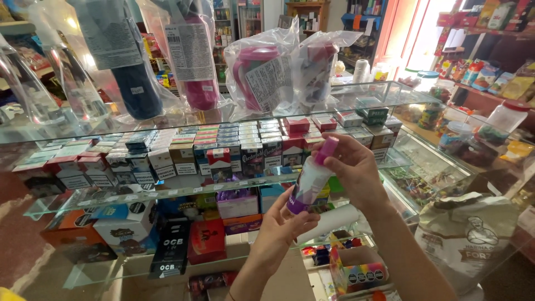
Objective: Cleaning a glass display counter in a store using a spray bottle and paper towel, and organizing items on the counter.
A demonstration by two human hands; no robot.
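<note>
I hold the bottle (310,179) in front of the glass case (390,100), above the shelf (83,198) of small boxes (223,145). My left hand (284,223) cups the bottle's purple base, fingers wrapped partly round it from below. My right hand (354,164) pinches the pink cap (326,150) between thumb and fingertips. The bottle tilts, cap up and to the right.

To work the cap well, in my judgement:
1. I keep the left grip firm on the base so the body does not turn.
2. I keep the right fingertips on the cap alone, clear of the white body.
3. I hold the bottle away from the glass edge.
4. I keep the cap uppermost to avoid spills.
</note>
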